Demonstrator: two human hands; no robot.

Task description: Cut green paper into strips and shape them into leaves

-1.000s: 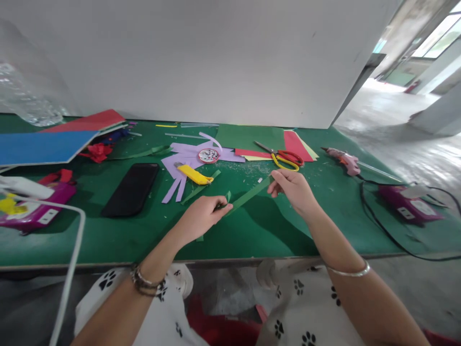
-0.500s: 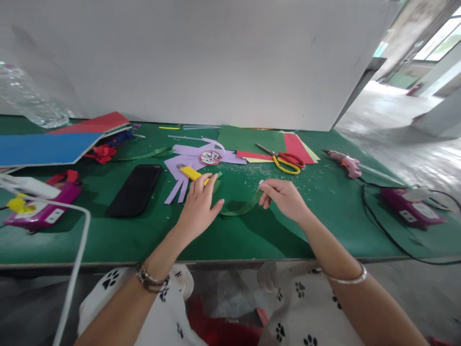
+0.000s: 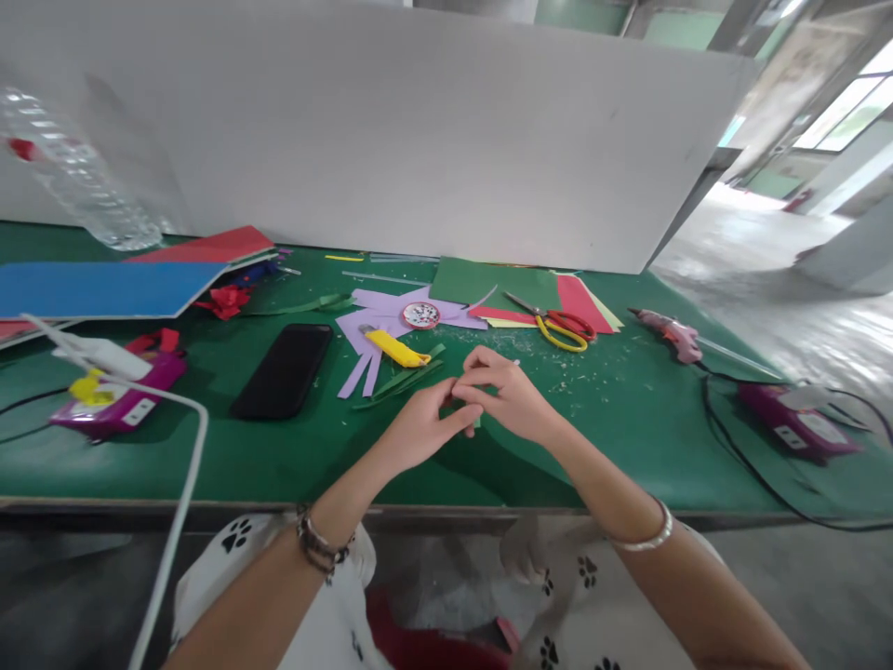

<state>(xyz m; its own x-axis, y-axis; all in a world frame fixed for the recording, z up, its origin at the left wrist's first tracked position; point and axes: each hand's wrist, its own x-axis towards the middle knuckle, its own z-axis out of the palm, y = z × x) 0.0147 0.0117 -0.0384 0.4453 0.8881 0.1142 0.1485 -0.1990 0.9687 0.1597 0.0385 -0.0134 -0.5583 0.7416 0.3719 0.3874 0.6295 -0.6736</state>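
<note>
My left hand [image 3: 422, 428] and my right hand [image 3: 506, 395] meet over the middle of the green table [image 3: 614, 409]. Their fingertips are pinched together on a green paper strip [image 3: 476, 422], of which only a small end shows below the fingers. Just beyond the hands lie loose green strips [image 3: 397, 382], a yellow utility knife [image 3: 396, 347] on purple paper cut-outs [image 3: 369, 328], and a round tin of small beads [image 3: 420, 315].
A black phone [image 3: 285, 369] lies left of the hands. Red-and-yellow scissors [image 3: 558, 328] rest on green, red and yellow sheets [image 3: 502, 284]. A pink glue gun [image 3: 666, 333] and purple box [image 3: 792, 414] with black cable sit right. Blue and red boards [image 3: 104, 284], a bottle [image 3: 76, 186], a white partition [image 3: 391, 130].
The long green strip held stretched between both hands has been drawn together. My hands have closed the gap and now meet at the middle. The view has tilted slightly upward.
</note>
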